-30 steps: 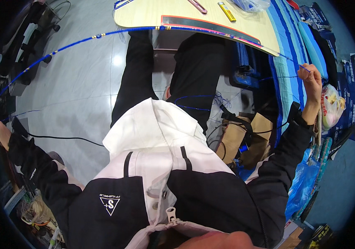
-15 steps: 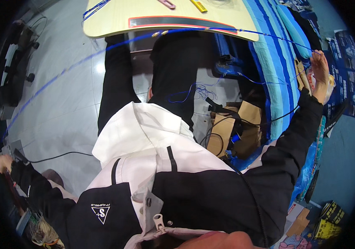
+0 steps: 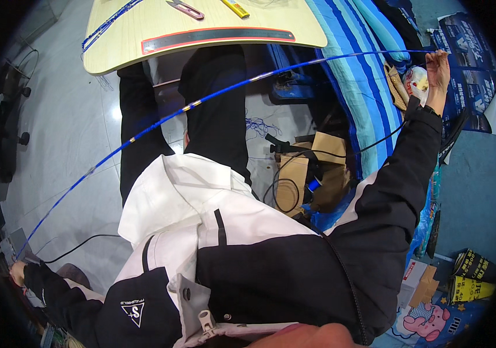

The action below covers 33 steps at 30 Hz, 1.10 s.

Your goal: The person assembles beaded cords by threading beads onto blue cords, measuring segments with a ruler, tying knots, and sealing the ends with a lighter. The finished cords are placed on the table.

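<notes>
A long blue braided cord (image 3: 225, 91) with gold-coloured spots stretches in an arc across the whole view, from one hand to the other. At the far right my right hand (image 3: 438, 78) is closed, pinching one end of it between the fingertips. Out at the lower left, my left hand (image 3: 17, 272) is closed at the other end; its fingers are small and partly in shadow. The cord passes in front of my legs and just below the near edge of the pale wooden table (image 3: 109, 58), apart from the tabletop.
On the table lie a red-edged ruler (image 3: 219, 38), thread snips (image 3: 185, 10), a yellow box-like item (image 3: 235, 7) and a bundle of blue cords (image 3: 110, 24). Tangled blue string (image 3: 261, 124) and an open cardboard box (image 3: 293, 177) are on the floor. A striped blue cloth (image 3: 370, 98) covers the right side.
The view has shifted, so the table sits further left. The cord has swung lower, clear of the tabletop, and looks sharper. Both hands still hold its ends.
</notes>
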Motion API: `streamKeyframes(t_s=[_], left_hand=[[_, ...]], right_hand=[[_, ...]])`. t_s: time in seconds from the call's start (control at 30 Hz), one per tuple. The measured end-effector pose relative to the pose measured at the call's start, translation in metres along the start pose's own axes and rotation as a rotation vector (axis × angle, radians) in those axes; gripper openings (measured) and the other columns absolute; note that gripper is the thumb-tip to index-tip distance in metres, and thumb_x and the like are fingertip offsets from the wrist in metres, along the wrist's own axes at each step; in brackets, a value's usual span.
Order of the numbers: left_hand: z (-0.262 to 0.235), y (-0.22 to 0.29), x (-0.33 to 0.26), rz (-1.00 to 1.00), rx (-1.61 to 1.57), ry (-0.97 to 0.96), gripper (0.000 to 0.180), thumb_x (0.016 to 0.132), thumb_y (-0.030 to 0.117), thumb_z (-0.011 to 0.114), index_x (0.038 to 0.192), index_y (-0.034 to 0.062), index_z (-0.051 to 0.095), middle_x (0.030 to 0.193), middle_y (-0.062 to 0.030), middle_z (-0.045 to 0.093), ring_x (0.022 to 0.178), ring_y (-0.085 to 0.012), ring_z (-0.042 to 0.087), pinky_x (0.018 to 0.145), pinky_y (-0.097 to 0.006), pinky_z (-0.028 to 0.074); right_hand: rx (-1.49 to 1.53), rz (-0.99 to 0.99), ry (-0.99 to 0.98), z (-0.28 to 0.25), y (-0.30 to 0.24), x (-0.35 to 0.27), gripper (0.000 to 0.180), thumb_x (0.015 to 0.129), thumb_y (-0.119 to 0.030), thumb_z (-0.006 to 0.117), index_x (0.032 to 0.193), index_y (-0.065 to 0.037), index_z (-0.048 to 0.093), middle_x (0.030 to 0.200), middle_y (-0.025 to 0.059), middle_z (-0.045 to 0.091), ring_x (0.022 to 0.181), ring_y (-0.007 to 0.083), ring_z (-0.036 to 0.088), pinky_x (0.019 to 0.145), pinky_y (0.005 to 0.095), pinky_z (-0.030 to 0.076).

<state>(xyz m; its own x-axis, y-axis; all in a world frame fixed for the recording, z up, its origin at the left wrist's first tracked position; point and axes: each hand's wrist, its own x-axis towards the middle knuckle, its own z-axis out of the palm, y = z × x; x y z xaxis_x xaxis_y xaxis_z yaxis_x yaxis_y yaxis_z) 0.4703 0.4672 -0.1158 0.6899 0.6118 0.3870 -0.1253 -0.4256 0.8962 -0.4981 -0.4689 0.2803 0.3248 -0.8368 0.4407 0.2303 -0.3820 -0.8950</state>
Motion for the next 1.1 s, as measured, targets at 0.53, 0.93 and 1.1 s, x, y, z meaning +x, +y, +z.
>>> streamKeyframes(t_s=[0.53, 0.93, 1.1], left_hand=[[0.037, 0.100, -0.018, 0.471, -0.212, -0.354, 0.026, 0.087, 0.013, 0.059, 0.110, 0.0004, 0.062, 0.108, -0.0115, 0.064, 0.095, -0.0178, 0.059, 0.085, -0.025, 0.046], [-0.018, 0.407, -0.266, 1.071, -0.584, -0.939, 0.016, 0.080, -0.013, 0.057, 0.092, -0.0044, 0.063, 0.100, -0.0072, 0.052, 0.085, -0.0138, 0.061, 0.073, -0.021, 0.050], [-0.033, 0.439, -0.329, 0.995, -0.612, -1.024, 0.018, 0.074, -0.014, 0.062, 0.087, -0.0028, 0.063, 0.091, -0.0042, 0.050, 0.079, -0.0095, 0.058, 0.066, -0.019, 0.048]], right_hand=[[0.628, 0.311, -0.658, 0.120, -0.025, -0.019, 0.020, 0.097, -0.021, 0.043, 0.081, -0.008, 0.043, 0.063, -0.0015, 0.029, 0.052, 0.0084, 0.029, 0.054, 0.0229, 0.029], [-0.417, -0.049, -1.164, 0.445, 0.117, -0.164, 0.037, 0.081, -0.014, 0.063, 0.113, 0.000, 0.054, 0.116, 0.0121, 0.055, 0.107, 0.0226, 0.053, 0.093, 0.0317, 0.040], [0.050, -0.142, -1.114, 0.590, 0.128, -0.232, 0.049, 0.088, -0.022, 0.054, 0.131, -0.004, 0.041, 0.128, 0.0127, 0.049, 0.120, 0.0236, 0.046, 0.099, 0.0360, 0.035]])
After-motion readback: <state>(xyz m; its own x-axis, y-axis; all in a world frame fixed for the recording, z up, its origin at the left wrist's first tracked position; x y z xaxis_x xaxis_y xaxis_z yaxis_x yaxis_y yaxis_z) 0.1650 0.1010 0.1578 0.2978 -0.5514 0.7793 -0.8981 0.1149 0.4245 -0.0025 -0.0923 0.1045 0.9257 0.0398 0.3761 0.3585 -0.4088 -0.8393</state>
